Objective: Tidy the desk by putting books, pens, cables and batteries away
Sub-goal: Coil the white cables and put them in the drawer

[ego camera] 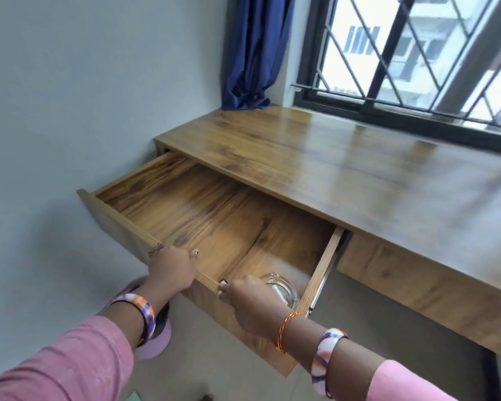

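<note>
A wooden desk (344, 157) runs along the window wall. Its left drawer (185, 209) is pulled far out, and its wooden floor is bare except for a clear glass dish (284, 287) in the near right corner. My left hand (172, 272) grips the top edge of the drawer front, fingers curled over it. My right hand (250, 299) holds the same front edge a little to the right, just in front of the glass dish. No books, pens, cables or batteries are visible.
A second drawer (417, 287) to the right is closed. A blue curtain (255, 53) hangs in the back corner beside a barred window (417, 53). A pink bin (156, 340) stands on the floor under my left wrist. A grey wall is on the left.
</note>
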{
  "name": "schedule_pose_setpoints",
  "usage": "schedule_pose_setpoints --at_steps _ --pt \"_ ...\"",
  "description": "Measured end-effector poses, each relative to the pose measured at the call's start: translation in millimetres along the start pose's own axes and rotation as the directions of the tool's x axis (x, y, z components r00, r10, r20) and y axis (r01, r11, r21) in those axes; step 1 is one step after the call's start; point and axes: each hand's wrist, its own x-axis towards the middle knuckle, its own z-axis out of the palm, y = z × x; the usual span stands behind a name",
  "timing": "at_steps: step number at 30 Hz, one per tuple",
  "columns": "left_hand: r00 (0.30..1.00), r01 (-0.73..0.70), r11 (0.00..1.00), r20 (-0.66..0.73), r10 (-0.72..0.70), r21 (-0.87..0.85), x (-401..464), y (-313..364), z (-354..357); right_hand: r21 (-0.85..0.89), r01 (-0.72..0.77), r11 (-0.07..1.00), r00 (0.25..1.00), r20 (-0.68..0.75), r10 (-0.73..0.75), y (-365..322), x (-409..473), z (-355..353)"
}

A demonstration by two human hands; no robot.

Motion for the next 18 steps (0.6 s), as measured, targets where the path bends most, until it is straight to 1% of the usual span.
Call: schedule_pose_setpoints --at_steps 4,6,9,13,16,18 --pt "0.987 -0.156 0.987 -0.024 0.157 0.045 31.2 17.1 -2.9 0.014 -0.099 0.995 0.993 -0.057 0.100 29.2 13.6 -4.2" --pt "0.973 -0.232 0.970 0.003 0.232 0.072 49.8 26.6 -7.3 0.006 -0.151 0.988 0.984 -0.097 0.151 41.2 18.6 -12.1" --pt "0.940 -0.341 0.932 0.045 0.338 0.125 73.4 35.6 -11.3 -0.050 -0.223 0.973 0.968 -0.130 0.215 52.7 21.9 -23.2" --pt "0.871 -0.492 0.851 0.092 0.483 0.182 104.8 45.1 -19.7 -0.062 -0.330 0.942 0.931 -0.182 0.315 63.2 30.1 -25.9" --pt "0.824 -0.567 0.776 0.167 0.542 0.277 122.2 55.2 -31.2 0.009 -0.380 0.925 0.904 -0.208 0.374 73.0 37.1 -22.0" --pt "0.784 -0.621 0.717 0.243 0.571 0.317 129.6 59.5 -40.3 0.067 -0.393 0.917 0.886 -0.237 0.398 77.8 39.1 -18.9"
